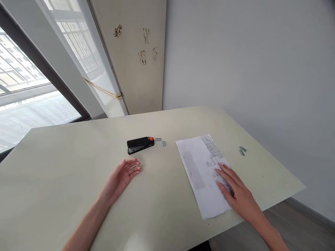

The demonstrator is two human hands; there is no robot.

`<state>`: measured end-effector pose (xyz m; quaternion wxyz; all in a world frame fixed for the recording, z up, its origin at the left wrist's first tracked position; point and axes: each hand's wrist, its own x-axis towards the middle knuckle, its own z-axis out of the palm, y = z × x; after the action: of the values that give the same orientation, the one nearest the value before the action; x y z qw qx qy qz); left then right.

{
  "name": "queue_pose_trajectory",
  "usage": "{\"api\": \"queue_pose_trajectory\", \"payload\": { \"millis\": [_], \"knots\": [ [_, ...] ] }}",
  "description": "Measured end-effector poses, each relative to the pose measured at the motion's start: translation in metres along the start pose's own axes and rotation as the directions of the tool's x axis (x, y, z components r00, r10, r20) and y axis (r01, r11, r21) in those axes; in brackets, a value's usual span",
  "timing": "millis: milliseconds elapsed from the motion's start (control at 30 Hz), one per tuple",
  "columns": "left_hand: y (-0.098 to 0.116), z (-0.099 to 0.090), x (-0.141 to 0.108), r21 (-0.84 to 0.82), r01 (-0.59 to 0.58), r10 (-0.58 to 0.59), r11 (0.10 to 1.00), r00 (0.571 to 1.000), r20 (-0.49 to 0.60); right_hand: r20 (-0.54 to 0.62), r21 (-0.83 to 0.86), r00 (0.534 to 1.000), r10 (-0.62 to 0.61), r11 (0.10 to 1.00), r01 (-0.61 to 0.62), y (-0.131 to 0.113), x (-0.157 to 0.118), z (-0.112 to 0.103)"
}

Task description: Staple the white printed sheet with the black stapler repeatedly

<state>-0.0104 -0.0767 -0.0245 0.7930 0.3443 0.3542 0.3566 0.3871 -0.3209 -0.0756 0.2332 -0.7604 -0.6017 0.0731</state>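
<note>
A black stapler (pixel 140 144) with an orange button lies on the pale table (pixel 86 157), beyond my left hand (pixel 120 179). That hand rests on its side, palm turned inward, fingers loosely curved and holding nothing. Two small strips of staples (pixel 164 143) lie just right of the stapler's tip. To the right are papers (pixel 193 170) with printed and handwritten marks along their right side. My right hand (pixel 234 190) lies over their right edge with its fingers spread, hiding part of the writing.
More staple strips (pixel 242 151) sit near the table's right edge. A grey wall (pixel 248 69) rises along the right. Behind the table stands a fridge (pixel 138 80) with rust spots, and a window (pixel 23 80) is at the left.
</note>
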Motion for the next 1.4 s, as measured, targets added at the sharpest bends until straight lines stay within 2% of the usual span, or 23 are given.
{"api": "queue_pose_trajectory", "payload": {
  "millis": [133, 233, 333, 433, 500, 567, 667, 800, 867, 1033, 1133, 1267, 1400],
  "knots": [
    [-0.001, 0.008, -0.005, 0.122, -0.048, 0.047, 0.991, 0.999, 0.013, 0.001, 0.056, 0.998, -0.06, 0.997, 0.06, -0.038, -0.032, 0.009],
    [-0.005, 0.018, -0.012, 0.374, -0.142, 0.151, 0.917, 0.989, 0.006, 0.089, 0.183, 0.992, -0.091, 0.98, 0.073, -0.077, -0.047, 0.013],
    [-0.01, 0.025, -0.018, 0.662, -0.267, 0.322, 0.7, 0.946, 0.041, 0.136, 0.33, 0.987, -0.089, 0.943, 0.04, -0.107, -0.046, 0.012],
    [-0.011, 0.022, -0.02, 0.806, -0.389, 0.442, 0.445, 0.879, 0.18, 0.101, 0.361, 0.994, -0.035, 0.933, -0.003, -0.117, -0.038, 0.012],
    [-0.009, 0.016, -0.019, 0.847, -0.44, 0.443, 0.299, 0.85, 0.285, 0.093, 0.349, 0.992, -0.088, 0.936, 0.051, -0.118, -0.033, 0.016],
    [-0.006, 0.009, -0.017, 0.865, -0.464, 0.408, 0.191, 0.839, 0.36, 0.088, 0.33, 0.978, -0.188, 0.932, 0.15, -0.12, -0.031, 0.023],
    [0.0, -0.002, -0.015, 0.881, -0.466, 0.35, 0.089, 0.842, 0.41, 0.105, 0.305, 0.949, -0.298, 0.918, 0.254, -0.126, -0.03, 0.033],
    [0.008, -0.016, -0.015, 0.886, -0.462, 0.318, -0.039, 0.835, 0.449, 0.155, 0.32, 0.922, -0.354, 0.901, 0.292, -0.136, -0.021, 0.036],
    [0.012, -0.021, -0.014, 0.891, -0.446, 0.325, -0.079, 0.834, 0.446, 0.167, 0.339, 0.911, -0.377, 0.89, 0.306, -0.139, -0.015, 0.035],
    [0.014, -0.027, -0.012, 0.909, -0.403, 0.371, -0.11, 0.832, 0.413, 0.195, 0.339, 0.879, -0.435, 0.871, 0.356, -0.143, -0.003, 0.033],
    [0.013, -0.03, -0.01, 0.917, -0.375, 0.397, -0.137, 0.827, 0.397, 0.184, 0.339, 0.877, -0.444, 0.866, 0.368, -0.145, -0.002, 0.033],
    [0.012, -0.035, -0.007, 0.941, -0.29, 0.493, -0.175, 0.802, 0.339, 0.127, 0.377, 0.907, -0.4, 0.866, 0.329, -0.145, -0.003, 0.037],
    [0.013, -0.043, -0.004, 0.985, -0.114, 0.599, -0.127, 0.783, 0.168, 0.077, 0.441, 0.961, -0.267, 0.873, 0.207, -0.143, -0.004, 0.04]
  ]
}}
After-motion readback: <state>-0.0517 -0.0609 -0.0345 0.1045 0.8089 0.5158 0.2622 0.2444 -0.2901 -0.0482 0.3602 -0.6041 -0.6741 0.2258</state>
